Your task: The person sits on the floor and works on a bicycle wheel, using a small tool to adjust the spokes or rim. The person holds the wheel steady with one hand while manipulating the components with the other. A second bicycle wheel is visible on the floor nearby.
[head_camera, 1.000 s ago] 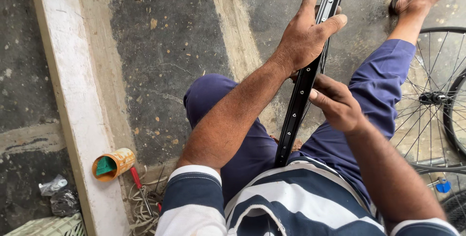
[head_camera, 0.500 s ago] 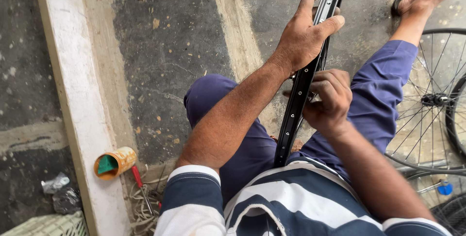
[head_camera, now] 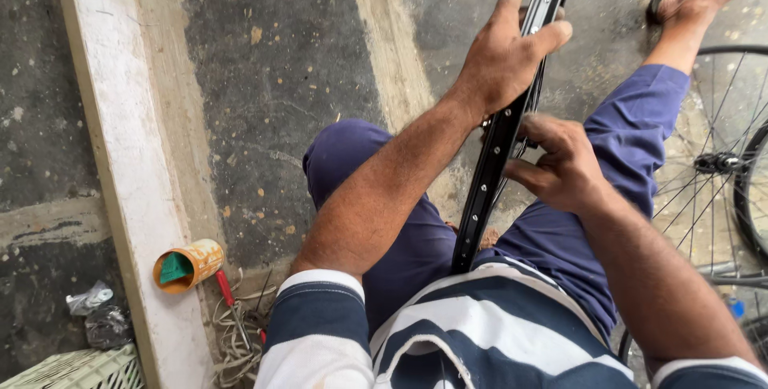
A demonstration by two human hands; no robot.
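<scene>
A black bicycle wheel rim (head_camera: 490,189) with spoke holes stands on edge between my knees, running from my lap up to the top of the view. My left hand (head_camera: 506,51) grips the rim near its upper part, thumb hooked over the outer edge. My right hand (head_camera: 560,166) rests lower on the rim's right side, fingers curled against it; whether they pinch something small I cannot tell. I sit on a concrete floor in blue trousers and a striped shirt.
A spoked bicycle wheel (head_camera: 720,165) lies at my right. An orange cup (head_camera: 189,264) lies tipped by a white-painted kerb (head_camera: 112,165), beside a red-handled tool (head_camera: 226,289) and tangled cord (head_camera: 238,337). A pale crate (head_camera: 76,369) sits at bottom left.
My right hand has shifted slightly upward along the rim and curled closer against it. The left hand keeps its grip on the rim.
</scene>
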